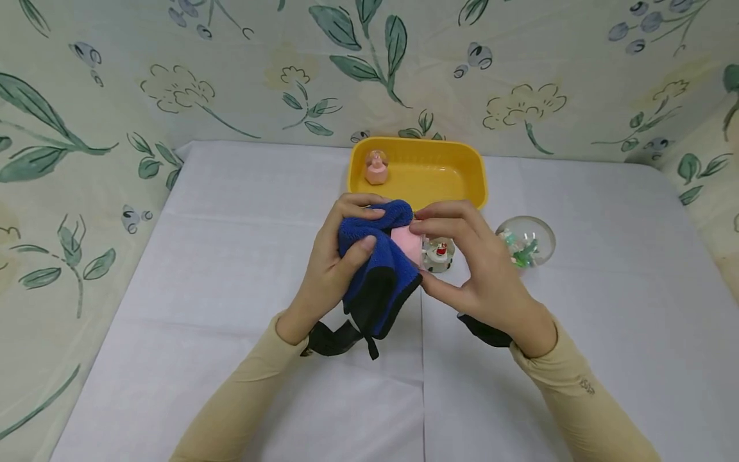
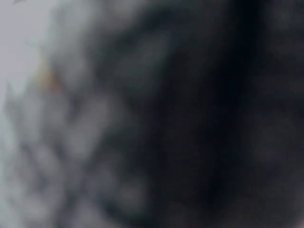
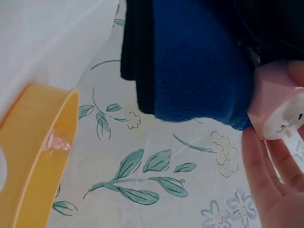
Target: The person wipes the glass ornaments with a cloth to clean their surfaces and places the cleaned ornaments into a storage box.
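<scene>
My left hand [image 1: 340,247] grips a blue cloth with black trim [image 1: 375,282], bunched against the pink base of a small snow globe [image 1: 407,244]. The globe lies tipped sideways, its clear dome pointing right with a small white and red figure inside. My right hand [image 1: 482,269] holds this globe, fingers over its top and thumb below. In the right wrist view the pink faceted base [image 3: 270,92] sits between the fingers, right beside the hanging cloth [image 3: 199,66]. Dark, blurred material fills most of the left wrist view.
A yellow tray [image 1: 450,176] stands beyond my hands, with a small pink snow globe [image 1: 376,170] at its left end. To the right, a larger clear globe [image 1: 526,240] with green and white pieces stands on the white tablecloth [image 1: 231,224]. Flowered fabric [image 1: 231,77] hangs behind.
</scene>
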{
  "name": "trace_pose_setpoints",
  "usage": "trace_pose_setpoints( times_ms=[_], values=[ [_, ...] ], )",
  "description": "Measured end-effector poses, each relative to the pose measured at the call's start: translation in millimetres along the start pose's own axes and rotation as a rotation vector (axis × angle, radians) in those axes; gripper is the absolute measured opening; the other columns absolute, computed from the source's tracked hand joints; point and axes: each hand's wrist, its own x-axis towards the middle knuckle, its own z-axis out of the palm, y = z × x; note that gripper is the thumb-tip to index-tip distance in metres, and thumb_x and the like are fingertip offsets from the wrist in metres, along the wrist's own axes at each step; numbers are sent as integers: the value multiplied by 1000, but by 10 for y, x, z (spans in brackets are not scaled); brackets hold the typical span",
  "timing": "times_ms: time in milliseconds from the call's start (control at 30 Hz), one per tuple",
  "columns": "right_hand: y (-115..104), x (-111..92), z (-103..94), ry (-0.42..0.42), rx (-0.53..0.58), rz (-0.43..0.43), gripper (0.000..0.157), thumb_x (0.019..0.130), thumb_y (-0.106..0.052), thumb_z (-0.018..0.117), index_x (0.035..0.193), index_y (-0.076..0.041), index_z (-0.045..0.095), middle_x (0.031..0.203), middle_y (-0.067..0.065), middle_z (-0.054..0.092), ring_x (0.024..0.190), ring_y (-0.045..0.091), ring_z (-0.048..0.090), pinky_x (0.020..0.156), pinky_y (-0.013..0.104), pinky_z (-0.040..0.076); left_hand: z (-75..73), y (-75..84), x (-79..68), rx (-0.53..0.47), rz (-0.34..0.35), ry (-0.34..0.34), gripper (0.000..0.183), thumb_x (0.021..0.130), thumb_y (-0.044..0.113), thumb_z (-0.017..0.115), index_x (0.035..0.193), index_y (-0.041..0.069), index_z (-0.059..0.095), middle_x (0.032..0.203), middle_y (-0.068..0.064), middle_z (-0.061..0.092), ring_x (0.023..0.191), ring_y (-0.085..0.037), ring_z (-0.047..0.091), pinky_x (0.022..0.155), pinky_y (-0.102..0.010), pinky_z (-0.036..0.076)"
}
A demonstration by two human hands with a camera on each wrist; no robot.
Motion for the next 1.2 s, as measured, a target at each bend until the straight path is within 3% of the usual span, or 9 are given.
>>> trace_pose_setpoints(
  times_ms=[133,267,533,667,767,833,900,1033,1200],
  values=[
    [1,-12,-4,39,-78,-20,51,91,-43,60,111,4,58,111,17,60,103,28,56,97,24,42,0,12,1,-2,-1,-10,53,97,45,48,112,-5,49,124,-22,48,115,-29,49,95,-45,44],
    [31,-37,14,87,-54,28,59,88,-47,62,108,8,60,105,17,65,93,25,62,89,21,47,9,8,5,33,52,-38,48,98,44,48,111,-2,51,123,-24,47,114,-29,49,95,-45,44],
    [90,-105,106,150,261,308,60,84,-47,68,98,10,60,88,11,66,72,13,63,68,20,54,27,-28,6,157,192,-101,35,99,37,47,109,4,52,120,-24,49,111,-34,48,94,-44,45],
    [85,-111,96,111,273,397,59,85,-48,67,101,8,60,88,9,65,74,13,61,70,19,53,24,-45,3,152,181,-83,38,99,38,47,109,2,53,120,-23,50,112,-33,49,95,-46,44],
    [85,-101,70,43,214,375,52,86,-36,71,114,5,56,102,10,65,83,14,62,75,20,52,17,-57,-3,127,131,-48,44,99,41,47,111,-1,52,121,-22,50,113,-30,49,96,-46,43],
    [87,-95,51,-2,175,320,51,84,-23,74,122,3,53,114,11,61,93,16,60,79,22,52,13,-62,-8,114,99,-30,47,98,42,48,113,-3,51,122,-21,50,114,-28,50,97,-45,42],
    [93,-90,39,-38,125,244,54,84,-22,74,125,3,49,122,12,57,102,19,57,83,22,50,11,-69,-16,107,69,-27,49,98,43,49,115,-3,50,123,-20,50,114,-27,50,98,-44,42],
    [95,-89,56,-65,-29,109,56,88,-41,65,117,4,49,120,15,56,104,23,52,84,21,46,17,-75,-35,135,32,-42,52,96,46,51,118,-2,49,124,-17,50,116,-25,49,100,-42,40],
    [76,-90,101,-32,-145,70,57,89,-50,58,111,3,53,110,15,58,91,22,53,76,20,44,15,-92,-54,159,19,-5,54,95,49,52,118,-1,50,124,-15,52,117,-24,49,101,-42,38]
  ],
)
